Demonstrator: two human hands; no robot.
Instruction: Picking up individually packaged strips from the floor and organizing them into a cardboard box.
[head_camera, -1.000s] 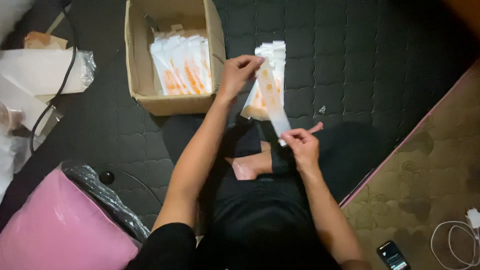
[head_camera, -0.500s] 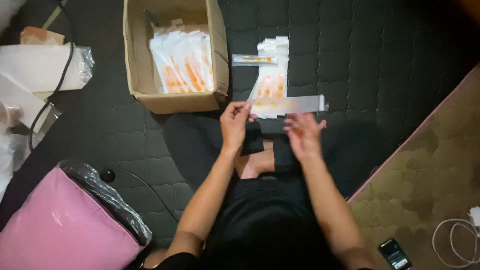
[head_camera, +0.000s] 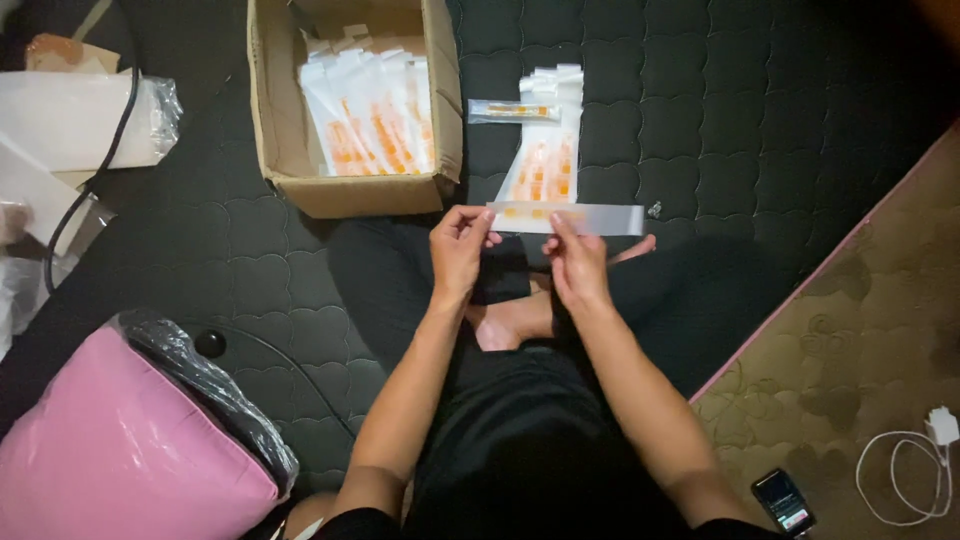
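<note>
My left hand (head_camera: 458, 248) and my right hand (head_camera: 577, 262) together hold a long clear sachet (head_camera: 600, 217) with orange print, stretched level above my crossed legs. The left hand pinches its left end, the right hand grips near its middle. Just beyond lies a fanned stack of similar white and orange sachets (head_camera: 545, 165) on the dark quilted mat, with one single sachet (head_camera: 512, 111) lying across its top. An open cardboard box (head_camera: 290, 160) to the left holds several more sachets (head_camera: 368, 118).
A pink bag in clear plastic wrap (head_camera: 130, 440) sits at the lower left. White packaging and a black cable (head_camera: 80, 130) lie at the far left. A phone (head_camera: 782, 500) and a white charger cable (head_camera: 905, 475) rest on the patterned rug at the right.
My left hand came back from the stack of sachets to the one held by the right. The sachet turned from upright to level and is now held by both hands.
</note>
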